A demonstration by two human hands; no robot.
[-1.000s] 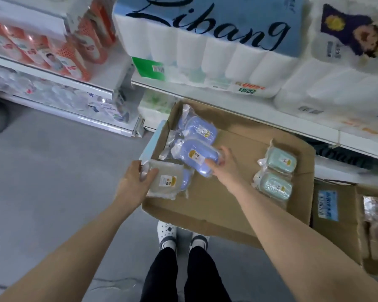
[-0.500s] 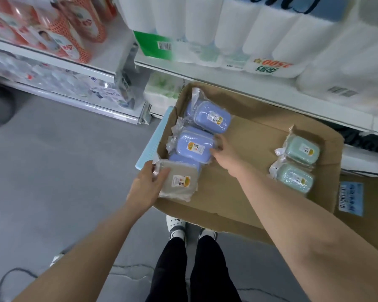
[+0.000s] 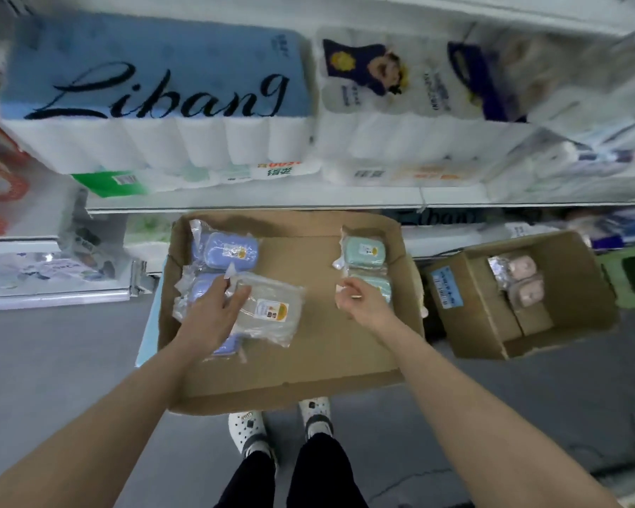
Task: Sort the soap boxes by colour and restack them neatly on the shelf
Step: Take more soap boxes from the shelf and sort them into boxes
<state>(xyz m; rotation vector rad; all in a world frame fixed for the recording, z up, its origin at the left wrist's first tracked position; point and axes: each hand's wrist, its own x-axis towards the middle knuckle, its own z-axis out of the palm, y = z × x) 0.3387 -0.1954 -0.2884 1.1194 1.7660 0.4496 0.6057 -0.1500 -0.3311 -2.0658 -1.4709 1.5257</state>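
Grey soap box [image 3: 270, 310] held in my left hand [image 3: 213, 310]; right hand [image 3: 360, 302], grip unclear; best laid clear of blue soap boxes [image 3: 231, 249].

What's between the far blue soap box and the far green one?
Nothing: the head view shows only bare cardboard tray between blue soap box and green soap box.

Shop aisle. Retail shelf [image 3: 257, 200] carries barcoded toilet-roll multipacks [image 3: 154, 141]. Below the shelf, on the floor: cardboard tray [image 3: 301, 375] and carton [image 3: 576, 284], both holding wrapped stock.
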